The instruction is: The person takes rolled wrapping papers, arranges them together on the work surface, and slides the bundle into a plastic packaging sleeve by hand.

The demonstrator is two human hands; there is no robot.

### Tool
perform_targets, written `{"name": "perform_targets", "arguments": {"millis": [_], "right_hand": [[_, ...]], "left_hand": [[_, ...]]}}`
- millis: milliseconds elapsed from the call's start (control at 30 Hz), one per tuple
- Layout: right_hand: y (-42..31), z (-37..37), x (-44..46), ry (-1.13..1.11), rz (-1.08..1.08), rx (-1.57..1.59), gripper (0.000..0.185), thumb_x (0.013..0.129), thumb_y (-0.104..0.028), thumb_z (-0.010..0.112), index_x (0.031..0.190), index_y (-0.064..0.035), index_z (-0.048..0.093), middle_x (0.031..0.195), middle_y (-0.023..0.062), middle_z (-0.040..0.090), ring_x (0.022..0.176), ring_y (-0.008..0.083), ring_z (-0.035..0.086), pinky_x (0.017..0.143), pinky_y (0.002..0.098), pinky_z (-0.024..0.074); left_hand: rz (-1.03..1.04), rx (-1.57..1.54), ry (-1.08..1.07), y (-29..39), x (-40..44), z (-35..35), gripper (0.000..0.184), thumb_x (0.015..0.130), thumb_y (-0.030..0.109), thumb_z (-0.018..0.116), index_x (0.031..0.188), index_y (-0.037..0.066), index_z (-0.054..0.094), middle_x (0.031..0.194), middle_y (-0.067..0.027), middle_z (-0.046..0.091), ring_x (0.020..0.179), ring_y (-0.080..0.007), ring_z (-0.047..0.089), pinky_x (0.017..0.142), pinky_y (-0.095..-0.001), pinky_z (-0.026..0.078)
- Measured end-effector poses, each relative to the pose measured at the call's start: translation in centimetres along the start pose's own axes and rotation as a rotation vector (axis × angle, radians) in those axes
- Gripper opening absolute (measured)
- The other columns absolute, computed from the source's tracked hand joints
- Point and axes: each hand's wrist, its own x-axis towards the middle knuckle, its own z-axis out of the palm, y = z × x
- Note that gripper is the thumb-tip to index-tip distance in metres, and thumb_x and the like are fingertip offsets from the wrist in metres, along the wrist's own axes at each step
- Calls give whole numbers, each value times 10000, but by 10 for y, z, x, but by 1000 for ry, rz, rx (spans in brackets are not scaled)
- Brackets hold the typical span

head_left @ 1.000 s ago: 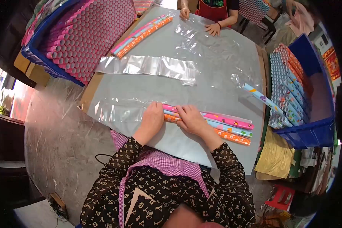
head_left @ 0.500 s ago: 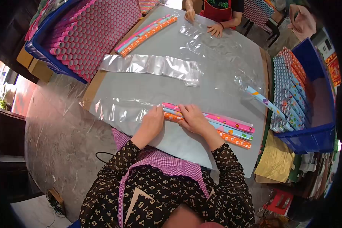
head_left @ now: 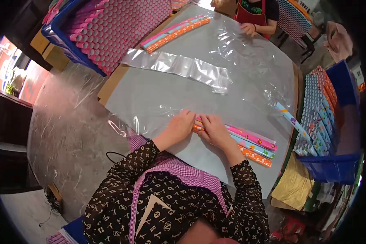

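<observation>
Grey tabletop [head_left: 162,89], hands [head_left: 216,131] gripping pink, blue and orange rolls [head_left: 254,147], top [head_left: 175,203] lettered N and Y, green shirt print [head_left: 250,7] unclear.

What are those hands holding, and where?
The right hand holds three patterned rolls near their left end, where the left hand rests, its grip unclear.

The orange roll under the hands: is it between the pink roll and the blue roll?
No, the blue roll lies between the pink roll and the orange roll.
</observation>
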Motion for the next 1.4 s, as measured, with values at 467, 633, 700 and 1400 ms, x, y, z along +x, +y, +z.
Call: {"name": "perform_targets", "arguments": {"millis": [467, 633, 700, 1400], "right_hand": [[-1, -2, 2, 9, -12, -41, 591, 784, -222, 679, 1279, 29, 474, 1070, 187, 548, 1015, 351, 519, 886, 440, 439], [-3, -4, 1, 1, -4, -20, 602, 779, -217, 682, 1285, 31, 469, 1061, 186, 546, 1005, 353, 518, 890, 440, 435], [-4, -5, 0, -10, -9, -38, 605, 777, -216, 686, 1285, 28, 468, 1065, 186, 545, 1006, 353, 517, 893, 439, 432], [0, 0, -11, 30, 38, 56, 767, 762, -219, 728, 1363, 75, 353, 1104, 223, 570, 977, 395, 525, 875, 457, 438]], "left_hand": [[301, 291, -134, -27, -5, -43, 544, 731, 193, 744, 1214, 88, 518, 1208, -117, 528, 1146, -304, 500, 959, -428, 409], [227, 304, -282, -33, 0, -37, 711, 679, 232, 790, 1278, 39, 458, 1234, -127, 530, 1184, -315, 494, 974, -431, 400], [234, 286, -286, -40, 0, -32, 720, 682, 236, 792, 1275, 4, 455, 1210, -141, 546, 1163, -325, 509, 978, -432, 397], [506, 381, -254, -11, 16, 5, 533, 734, 250, 692, 1134, -68, 539, 1000, -157, 572, 947, -288, 556, 841, -377, 425]]}}
